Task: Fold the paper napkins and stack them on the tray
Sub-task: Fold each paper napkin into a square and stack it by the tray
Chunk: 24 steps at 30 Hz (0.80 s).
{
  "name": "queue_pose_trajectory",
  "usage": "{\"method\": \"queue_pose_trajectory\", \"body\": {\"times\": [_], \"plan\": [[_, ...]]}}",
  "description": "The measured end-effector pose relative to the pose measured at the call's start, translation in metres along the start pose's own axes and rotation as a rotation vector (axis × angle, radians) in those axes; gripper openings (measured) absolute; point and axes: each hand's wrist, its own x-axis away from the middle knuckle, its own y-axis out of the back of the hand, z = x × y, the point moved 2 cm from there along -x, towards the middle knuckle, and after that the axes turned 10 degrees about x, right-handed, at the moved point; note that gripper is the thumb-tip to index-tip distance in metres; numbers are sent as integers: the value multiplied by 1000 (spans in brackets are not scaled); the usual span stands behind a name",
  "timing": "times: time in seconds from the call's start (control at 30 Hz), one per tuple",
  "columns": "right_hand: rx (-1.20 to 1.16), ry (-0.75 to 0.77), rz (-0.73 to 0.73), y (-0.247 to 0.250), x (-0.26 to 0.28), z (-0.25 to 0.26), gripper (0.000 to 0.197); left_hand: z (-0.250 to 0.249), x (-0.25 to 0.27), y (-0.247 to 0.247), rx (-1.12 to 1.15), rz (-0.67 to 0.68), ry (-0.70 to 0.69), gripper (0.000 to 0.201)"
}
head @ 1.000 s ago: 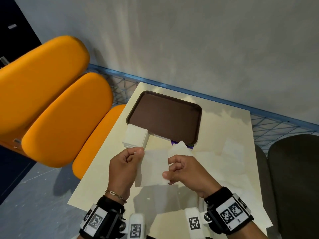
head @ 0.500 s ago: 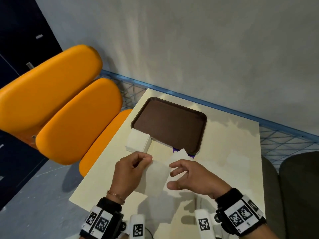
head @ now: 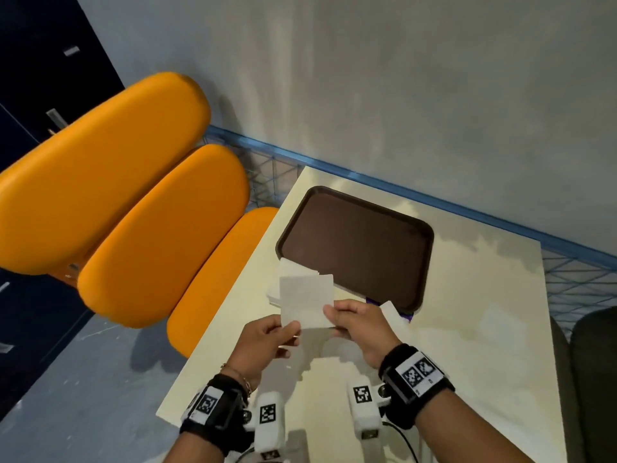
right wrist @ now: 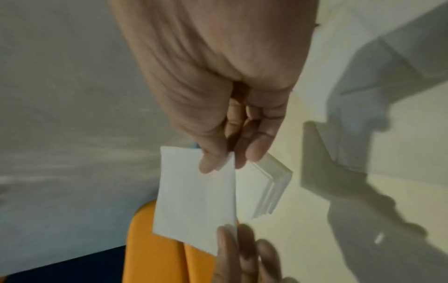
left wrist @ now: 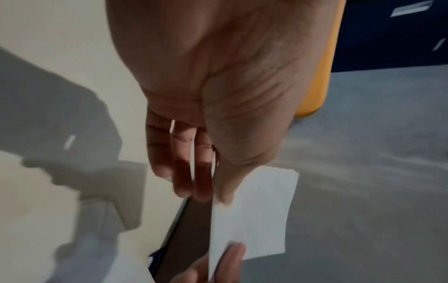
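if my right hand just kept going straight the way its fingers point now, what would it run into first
Most likely your left hand. The right hand points left along the napkin that both pinch by its lower edge, so the left fingers lie straight ahead. The napkin stack sits lower; depth is unclear.

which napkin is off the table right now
The folded napkin pinched between the left hand and right hand; the napkin stack rests beside the tray.

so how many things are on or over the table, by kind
tray: 1, brown, nothing on it
stack of napkins: 1, beside the tray's near left corner
held napkin: 1, pinched by the left hand and right hand
loose napkin: 1, white, on the table behind the right hand
purple item: 1, mostly hidden
total: 5
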Motion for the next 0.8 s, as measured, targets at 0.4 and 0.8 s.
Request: {"method": "queue_pose_trajectory", "body": {"times": [0.4, 0.8], "plan": [[114, -142, -200, -49, -98, -13, 31, -8, -109, 30, -171, -362, -46, 5], [136, -174, -254, -52, -108, -25, 37, 8, -123, 41, -167, -399, 23, 7]]}}
